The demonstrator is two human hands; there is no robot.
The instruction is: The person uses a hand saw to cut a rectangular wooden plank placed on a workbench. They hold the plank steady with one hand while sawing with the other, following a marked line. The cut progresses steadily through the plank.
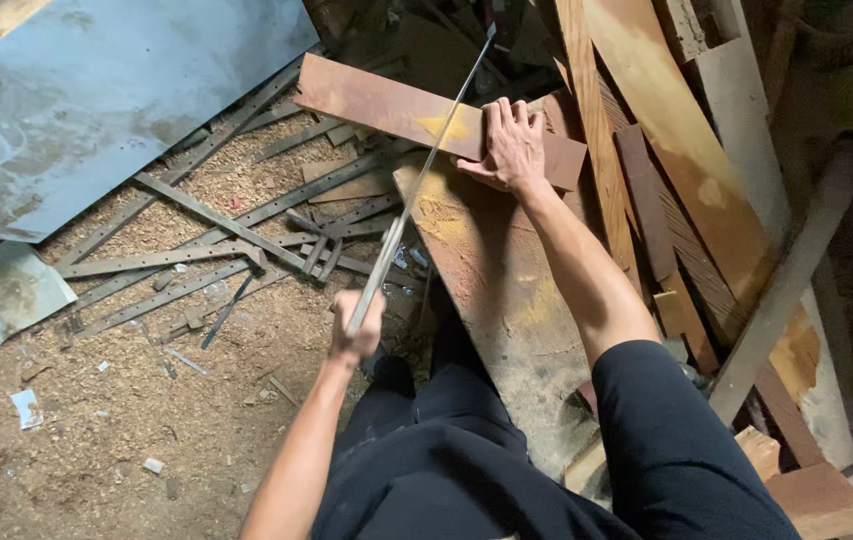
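Left grip [356, 335] fisted, right grip [513, 148] flat.

Your right hand [513, 148] lies flat on the board [416, 115], which rests crosswise on the far end of the plank [501, 290] running out from your knees. Your left hand [356, 335] is left of the plank and nearer you, gripping the saw [416, 180], whose blade slants up across the board just left of your right hand. Loose strips [216, 235] lie on the sawdust floor [126, 430] to the left, with a large sheet [96, 90] behind them. Leaning planks [666, 150] stand right of your right arm.
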